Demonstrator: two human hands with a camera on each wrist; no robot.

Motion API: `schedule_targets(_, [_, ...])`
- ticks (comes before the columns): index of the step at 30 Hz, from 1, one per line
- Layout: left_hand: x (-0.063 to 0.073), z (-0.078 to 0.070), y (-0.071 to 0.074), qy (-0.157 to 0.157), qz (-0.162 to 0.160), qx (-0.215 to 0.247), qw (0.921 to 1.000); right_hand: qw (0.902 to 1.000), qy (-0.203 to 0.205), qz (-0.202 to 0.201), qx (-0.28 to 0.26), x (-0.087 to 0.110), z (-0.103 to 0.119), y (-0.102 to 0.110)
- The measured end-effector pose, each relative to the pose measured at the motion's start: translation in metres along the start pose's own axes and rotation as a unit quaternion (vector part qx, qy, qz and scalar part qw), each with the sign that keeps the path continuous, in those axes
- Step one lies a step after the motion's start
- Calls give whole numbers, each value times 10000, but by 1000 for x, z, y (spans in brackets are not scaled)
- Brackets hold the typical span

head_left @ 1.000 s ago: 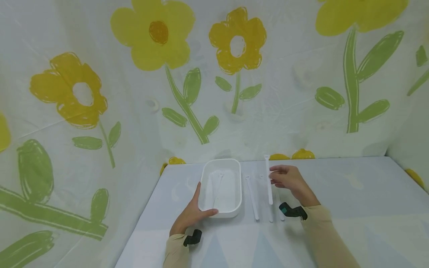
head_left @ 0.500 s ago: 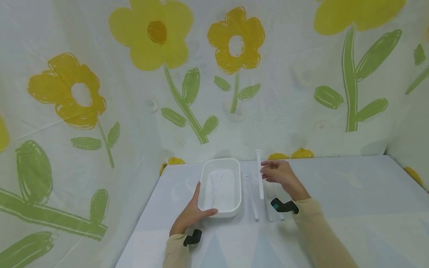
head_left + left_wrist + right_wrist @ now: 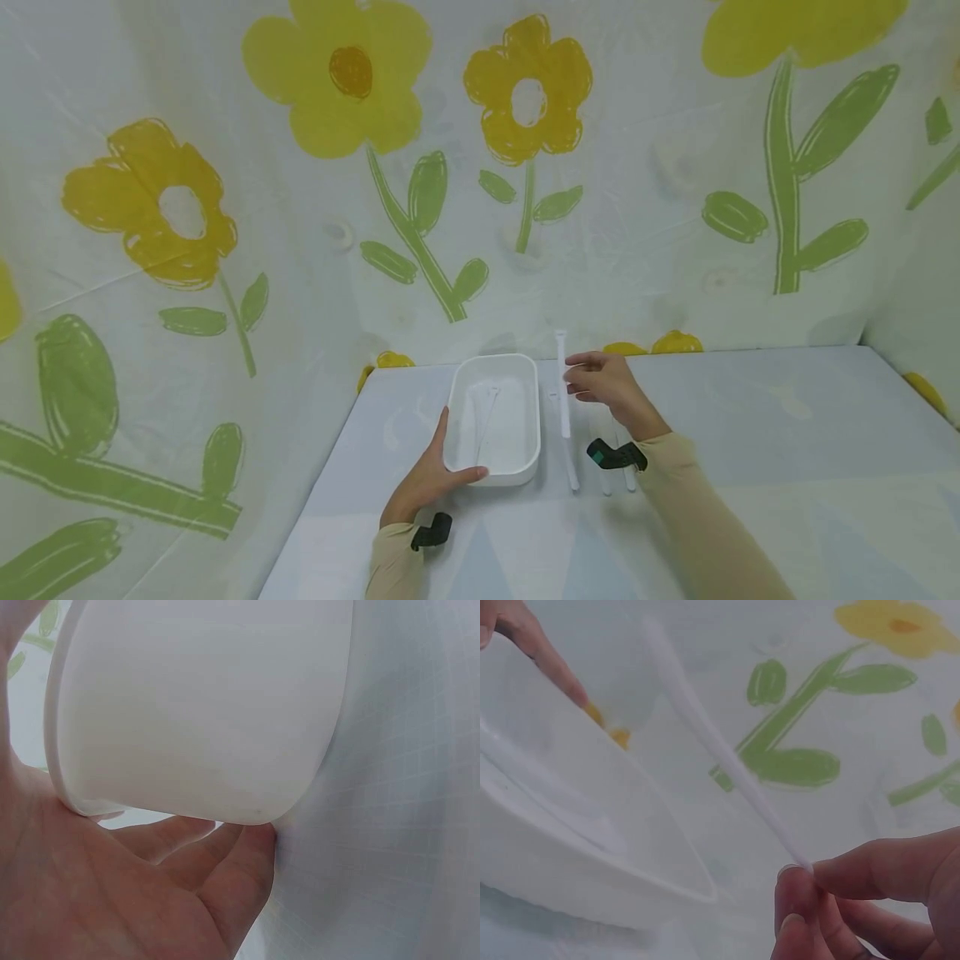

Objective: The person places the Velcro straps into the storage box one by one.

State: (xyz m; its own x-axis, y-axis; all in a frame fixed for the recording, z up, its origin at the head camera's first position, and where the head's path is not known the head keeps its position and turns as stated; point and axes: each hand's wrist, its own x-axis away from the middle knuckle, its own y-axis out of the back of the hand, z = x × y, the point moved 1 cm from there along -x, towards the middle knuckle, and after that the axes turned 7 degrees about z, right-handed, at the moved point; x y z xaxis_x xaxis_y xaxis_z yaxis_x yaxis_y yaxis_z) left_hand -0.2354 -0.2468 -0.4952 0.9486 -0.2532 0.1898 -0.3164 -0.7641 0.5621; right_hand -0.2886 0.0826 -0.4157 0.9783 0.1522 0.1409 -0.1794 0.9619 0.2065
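Observation:
A white rectangular tub (image 3: 531, 417) with rounded corners stands on the table. My left hand (image 3: 431, 483) holds it at the near left corner, thumb along the front and fingers down the left side. In the left wrist view the fingers (image 3: 247, 877) touch the tub's outer wall (image 3: 202, 712). Inside lies at least one thin white stick (image 3: 487, 425). Between thumb and fingertips my right hand (image 3: 607, 387) pinches a long white stick (image 3: 562, 367) with a small wider end, raised above the table just right of the tub. The right wrist view shows this stick (image 3: 735, 769) slanting up from the fingertips.
Another white stick (image 3: 572, 475) lies right of the tub, partly behind the held one. Two more sticks, one of them a white stick (image 3: 630, 479), lie partly hidden under the right hand and wrist camera. A flower-patterned curtain (image 3: 637, 275) hangs behind the table (image 3: 787, 417).
My right hand has moved left toward the tub, carrying the pinched stick off the spot above the other sticks. The left hand and the tub have stayed in place.

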Motion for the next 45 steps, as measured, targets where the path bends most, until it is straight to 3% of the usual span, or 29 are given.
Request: schedule_targets(45, [0,-1,1,143,20,-22,9999,9981,-133,219,-553,-30,22,-50])
